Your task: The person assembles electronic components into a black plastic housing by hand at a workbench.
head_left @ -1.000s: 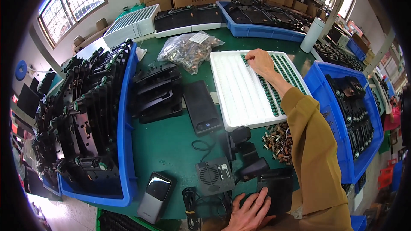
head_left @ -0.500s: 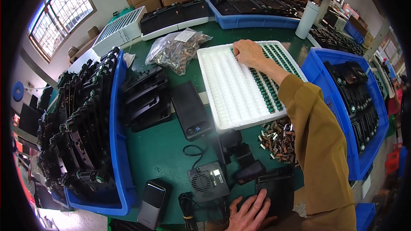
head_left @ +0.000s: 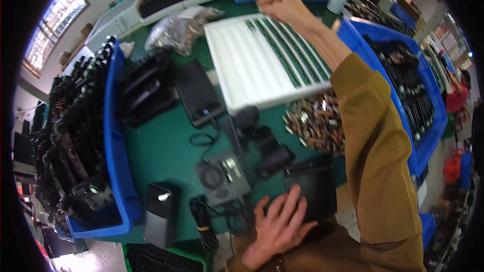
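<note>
My right hand [head_left: 285, 7] hovers over the far edge of a white foam tray [head_left: 237, 83], fingers pinched together; whatever sits in the pinch is too small and blurred to name. Rows of small green parts [head_left: 285, 50] fill the tray's right side, while its left grooves are bare white. My left hand [head_left: 280, 224] lies with fingers spread at the near edge of a flat black plastic piece [head_left: 312, 184]. Between the tray and that piece lies a heap of small brown and metal parts [head_left: 317, 123], partly hidden by my right sleeve.
Blue bins of black parts stand left [head_left: 118, 151] and right [head_left: 353, 40]. A clear bag of metal parts [head_left: 176, 32], a black power bank [head_left: 199, 93], a grey fan box [head_left: 222, 179], a grey block [head_left: 161, 214] and coiled cable [head_left: 204, 221] occupy the green table [head_left: 156, 148].
My right hand has lifted off the green rows and moved to the tray's far edge, still pinched. My left hand stays by the black piece. The whole view has shifted.
</note>
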